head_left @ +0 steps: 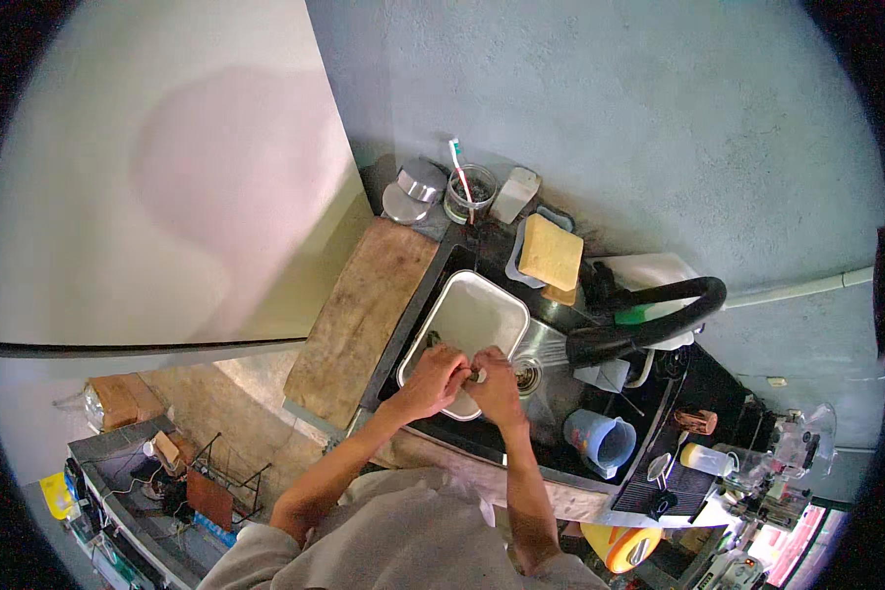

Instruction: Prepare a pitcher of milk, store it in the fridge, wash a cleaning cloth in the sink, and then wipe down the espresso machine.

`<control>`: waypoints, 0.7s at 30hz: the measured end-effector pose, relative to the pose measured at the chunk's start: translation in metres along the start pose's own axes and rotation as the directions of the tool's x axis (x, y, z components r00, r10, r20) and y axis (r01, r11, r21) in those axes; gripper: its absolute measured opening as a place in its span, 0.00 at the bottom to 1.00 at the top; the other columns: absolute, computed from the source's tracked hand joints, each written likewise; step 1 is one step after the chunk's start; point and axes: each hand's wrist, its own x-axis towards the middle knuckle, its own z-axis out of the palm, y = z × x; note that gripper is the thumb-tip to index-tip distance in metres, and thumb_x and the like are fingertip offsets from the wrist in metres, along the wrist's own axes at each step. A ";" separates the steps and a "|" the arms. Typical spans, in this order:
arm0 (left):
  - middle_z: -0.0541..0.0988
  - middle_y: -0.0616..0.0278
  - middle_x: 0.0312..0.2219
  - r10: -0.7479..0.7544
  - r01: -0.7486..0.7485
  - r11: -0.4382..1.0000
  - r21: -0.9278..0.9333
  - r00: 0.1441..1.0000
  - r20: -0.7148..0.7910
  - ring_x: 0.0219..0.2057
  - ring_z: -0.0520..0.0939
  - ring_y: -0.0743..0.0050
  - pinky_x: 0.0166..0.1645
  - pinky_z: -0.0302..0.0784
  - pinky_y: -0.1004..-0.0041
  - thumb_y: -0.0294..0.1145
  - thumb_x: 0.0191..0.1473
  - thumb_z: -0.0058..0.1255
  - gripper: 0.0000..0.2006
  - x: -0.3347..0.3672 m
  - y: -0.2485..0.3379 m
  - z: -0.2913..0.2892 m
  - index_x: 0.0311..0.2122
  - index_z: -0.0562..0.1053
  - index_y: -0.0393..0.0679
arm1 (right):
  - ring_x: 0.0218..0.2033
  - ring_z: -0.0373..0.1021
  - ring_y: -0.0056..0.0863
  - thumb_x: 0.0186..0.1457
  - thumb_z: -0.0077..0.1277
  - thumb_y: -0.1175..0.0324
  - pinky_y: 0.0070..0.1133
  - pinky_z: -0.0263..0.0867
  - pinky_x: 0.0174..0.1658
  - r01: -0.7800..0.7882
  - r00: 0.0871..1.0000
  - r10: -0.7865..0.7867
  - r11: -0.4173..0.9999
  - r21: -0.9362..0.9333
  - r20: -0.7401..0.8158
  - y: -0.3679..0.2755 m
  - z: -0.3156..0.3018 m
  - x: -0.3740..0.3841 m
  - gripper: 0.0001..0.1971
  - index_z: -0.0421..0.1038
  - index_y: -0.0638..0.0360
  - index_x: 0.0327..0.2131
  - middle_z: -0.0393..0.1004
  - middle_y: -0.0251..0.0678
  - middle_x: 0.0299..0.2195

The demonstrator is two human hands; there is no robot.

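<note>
Both my left hand (436, 383) and right hand (497, 390) pinch something small (477, 375) above the white basin (477, 310), fingers nearly closed.

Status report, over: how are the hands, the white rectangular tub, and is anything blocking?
Left hand and right hand close together, pinching a small item, too small to identify. White rectangular tub beneath. Curved black faucet to the right, not blocking.

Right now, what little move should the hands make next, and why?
Perhaps lower the left hand and right hand slightly toward the white tub: they meet over it, apparently around something small, too hidden to name, so anything dropped would probably land inside.
</note>
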 end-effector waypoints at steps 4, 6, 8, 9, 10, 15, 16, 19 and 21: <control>0.76 0.46 0.27 -0.162 0.164 0.975 -0.153 0.987 0.021 0.32 0.79 0.39 0.35 0.72 0.53 0.26 0.60 0.52 0.07 -0.003 -0.001 -0.005 0.36 0.66 0.39 | 0.38 0.71 0.49 0.39 0.63 0.69 0.35 0.68 0.43 0.117 0.993 -0.117 0.993 0.004 -0.004 -0.028 -0.022 0.006 0.14 0.72 0.68 0.28 0.70 0.48 0.35; 0.77 0.44 0.26 -0.184 0.194 0.958 -0.211 0.981 0.067 0.30 0.80 0.37 0.32 0.73 0.53 0.29 0.64 0.49 0.07 0.009 0.003 -0.010 0.37 0.66 0.37 | 0.42 0.72 0.49 0.40 0.67 0.61 0.37 0.70 0.46 0.104 0.987 -0.106 0.994 0.018 0.121 0.007 -0.018 0.017 0.21 0.77 0.66 0.35 0.73 0.49 0.36; 0.78 0.45 0.27 -0.166 0.202 0.967 -0.154 0.962 0.217 0.31 0.81 0.40 0.34 0.74 0.54 0.32 0.64 0.50 0.08 0.020 0.008 -0.014 0.38 0.69 0.37 | 0.42 0.74 0.46 0.44 0.67 0.58 0.36 0.70 0.46 0.132 0.907 -0.189 0.976 0.174 0.376 0.023 -0.026 0.028 0.20 0.79 0.65 0.36 0.76 0.48 0.38; 0.79 0.47 0.28 -0.209 0.261 0.949 -0.175 0.941 0.267 0.29 0.83 0.51 0.35 0.75 0.60 0.35 0.65 0.50 0.11 0.020 0.005 -0.019 0.39 0.71 0.36 | 0.44 0.75 0.46 0.45 0.68 0.51 0.36 0.70 0.45 -0.115 0.795 0.107 0.993 -0.024 0.597 -0.007 -0.043 0.043 0.24 0.79 0.64 0.37 0.77 0.49 0.40; 0.79 0.47 0.28 -0.196 0.249 0.952 -0.179 0.942 0.271 0.29 0.83 0.51 0.35 0.75 0.60 0.35 0.65 0.50 0.11 0.020 0.001 -0.013 0.39 0.71 0.36 | 0.44 0.75 0.46 0.45 0.68 0.51 0.36 0.70 0.45 -0.119 0.802 0.113 0.992 -0.028 0.587 -0.002 -0.045 0.047 0.24 0.79 0.64 0.37 0.77 0.49 0.40; 0.78 0.52 0.26 -0.158 0.215 0.936 -0.280 0.965 0.212 0.28 0.77 0.71 0.35 0.73 0.70 0.38 0.64 0.53 0.13 0.028 -0.010 -0.016 0.40 0.73 0.35 | 0.35 0.77 0.47 0.40 0.70 0.47 0.37 0.72 0.40 0.104 0.793 0.111 0.944 -0.312 0.600 0.028 -0.035 0.060 0.28 0.78 0.64 0.33 0.80 0.49 0.31; 0.78 0.51 0.26 -0.219 0.276 0.941 -0.197 0.937 0.272 0.28 0.77 0.71 0.35 0.73 0.70 0.38 0.63 0.54 0.14 0.027 -0.017 -0.020 0.39 0.74 0.35 | 0.35 0.76 0.47 0.39 0.71 0.47 0.37 0.71 0.39 0.163 0.778 0.058 0.943 -0.291 0.625 0.039 -0.029 0.062 0.28 0.77 0.64 0.32 0.79 0.49 0.32; 0.80 0.45 0.29 -0.176 0.198 0.977 -0.076 0.957 0.228 0.33 0.82 0.54 0.37 0.76 0.61 0.45 0.58 0.59 0.20 0.022 -0.033 -0.021 0.38 0.76 0.34 | 0.34 0.73 0.49 0.37 0.72 0.54 0.37 0.69 0.39 0.170 0.957 -0.111 0.963 -0.208 0.268 0.083 -0.031 0.068 0.24 0.74 0.64 0.28 0.75 0.49 0.32; 0.81 0.42 0.31 -0.112 0.100 0.991 0.087 0.982 0.152 0.35 0.83 0.46 0.39 0.77 0.56 0.49 0.57 0.60 0.22 0.016 -0.038 -0.022 0.38 0.76 0.34 | 0.34 0.72 0.49 0.38 0.69 0.61 0.37 0.68 0.39 0.202 0.974 -0.214 0.970 -0.139 -0.075 0.032 -0.058 0.063 0.20 0.71 0.63 0.29 0.74 0.49 0.31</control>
